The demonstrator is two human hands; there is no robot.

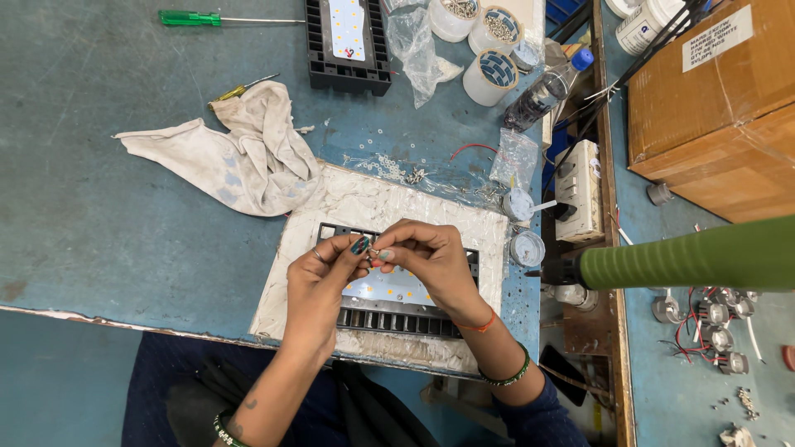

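A person's left hand (325, 277) and right hand (426, 258) meet fingertip to fingertip, both pinched closed on a tiny metal fastener (373, 252). They hover over a black finned light housing (397, 319) holding a white LED board (389, 288), which lies on a worn white pad (348, 203) at the near edge of the blue workbench (99, 248). The board appears seated, the fastener not yet fitted. A second housing (348, 45) sits at the bench's far edge, with loose screws (397, 171) between.

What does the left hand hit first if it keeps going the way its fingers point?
The left hand points right, so it likely meets the right hand first; their fingertips already pinch a small part together above the black LED module.
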